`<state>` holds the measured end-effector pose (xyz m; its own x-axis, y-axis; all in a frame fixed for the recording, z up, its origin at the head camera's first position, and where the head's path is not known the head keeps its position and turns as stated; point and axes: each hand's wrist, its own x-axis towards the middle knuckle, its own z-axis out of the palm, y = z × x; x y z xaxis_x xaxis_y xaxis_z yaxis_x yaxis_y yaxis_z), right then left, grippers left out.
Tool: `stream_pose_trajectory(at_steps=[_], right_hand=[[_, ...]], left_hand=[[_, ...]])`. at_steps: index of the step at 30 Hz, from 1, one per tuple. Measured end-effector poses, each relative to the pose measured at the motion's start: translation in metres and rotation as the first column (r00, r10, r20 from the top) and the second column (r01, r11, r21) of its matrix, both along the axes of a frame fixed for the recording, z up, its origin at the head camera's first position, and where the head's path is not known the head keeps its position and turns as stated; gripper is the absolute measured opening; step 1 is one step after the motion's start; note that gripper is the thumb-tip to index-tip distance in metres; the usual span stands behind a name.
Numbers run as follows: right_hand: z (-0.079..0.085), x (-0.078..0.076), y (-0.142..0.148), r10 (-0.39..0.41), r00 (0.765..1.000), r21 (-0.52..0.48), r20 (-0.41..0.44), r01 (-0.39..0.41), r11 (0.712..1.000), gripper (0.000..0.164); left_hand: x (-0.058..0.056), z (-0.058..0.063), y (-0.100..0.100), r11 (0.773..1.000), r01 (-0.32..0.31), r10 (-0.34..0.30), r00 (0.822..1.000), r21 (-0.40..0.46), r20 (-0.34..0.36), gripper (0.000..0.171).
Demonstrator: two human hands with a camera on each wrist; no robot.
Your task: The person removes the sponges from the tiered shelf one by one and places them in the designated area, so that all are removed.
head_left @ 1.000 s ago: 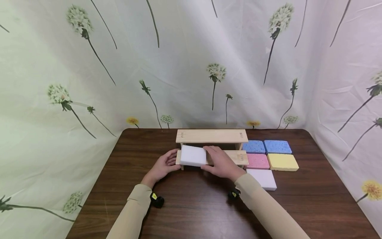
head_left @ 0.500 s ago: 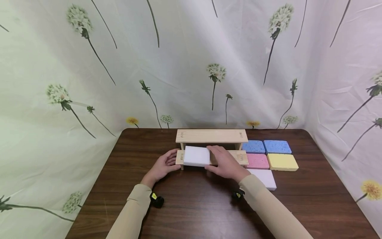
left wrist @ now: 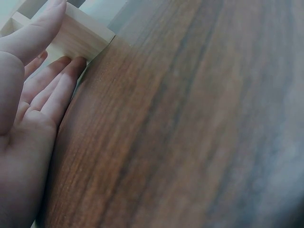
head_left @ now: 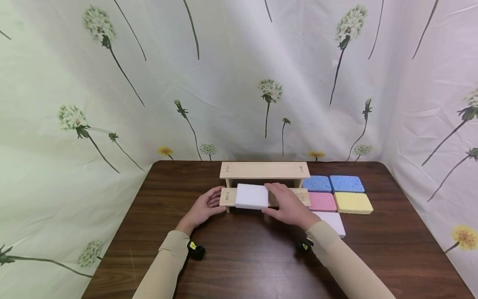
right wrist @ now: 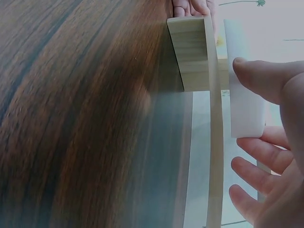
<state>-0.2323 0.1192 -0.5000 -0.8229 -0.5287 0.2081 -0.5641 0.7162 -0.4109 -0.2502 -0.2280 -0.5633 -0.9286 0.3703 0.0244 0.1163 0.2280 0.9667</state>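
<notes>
A white block-shaped sponge (head_left: 252, 196) is held flat over the lower step of a small two-step wooden shelf (head_left: 264, 170). My right hand (head_left: 290, 206) pinches its right end, thumb at the front edge and fingers at the end and back. In the right wrist view a thin gap separates the sponge (right wrist: 244, 95) from the step board (right wrist: 216, 156). At the shelf's left end, my left hand (head_left: 201, 207) lies with fairly straight fingers. Its fingertips (left wrist: 78, 64) touch the wooden side panel (left wrist: 78, 38), by the left wrist view.
Right of the shelf lie two blue sponges (head_left: 317, 183), a pink sponge (head_left: 322, 201), a yellow sponge (head_left: 352, 202) and another white sponge (head_left: 334, 222), partly behind my right wrist. The dark wooden table (head_left: 239, 257) backs onto a dandelion-print curtain (head_left: 231, 83).
My right hand has moved the white sponge to the right along the lower step, baring more of the step's left end. The left hand has stayed in place.
</notes>
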Motion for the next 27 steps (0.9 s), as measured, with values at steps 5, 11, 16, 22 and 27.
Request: stream_pose_trajectory(at_steps=[5, 11, 16, 22, 27], right_hand=[[-0.001, 0.002, 0.007, -0.001, 1.0, -0.023, 0.008, 0.001, 1.0, 0.084], [-0.001, 0.005, 0.019, -0.015, 1.0, -0.05, 0.017, 0.016, 0.999, 0.084], [0.0, 0.006, 0.026, -0.019, 1.0, -0.066, 0.016, 0.02, 0.998, 0.084], [0.0, 0.01, 0.034, -0.03, 0.999, -0.078, 0.028, 0.032, 0.996, 0.084], [0.0, 0.014, 0.04, -0.047, 0.998, -0.088, 0.05, 0.051, 0.995, 0.083]], left_hand=[[-0.001, -0.002, 0.0, 1.0, 0.001, -0.001, 1.0, -0.001, -0.001, 0.08], [-0.002, -0.002, -0.001, 1.0, 0.011, -0.011, 1.0, -0.006, -0.016, 0.08], [-0.001, 0.0, 0.0, 1.0, 0.01, -0.01, 1.0, 0.005, -0.005, 0.08], [-0.001, -0.001, -0.001, 1.0, 0.008, -0.008, 1.0, -0.002, 0.008, 0.079], [-0.002, -0.001, -0.001, 1.0, 0.008, -0.008, 1.0, 0.0, 0.006, 0.08]])
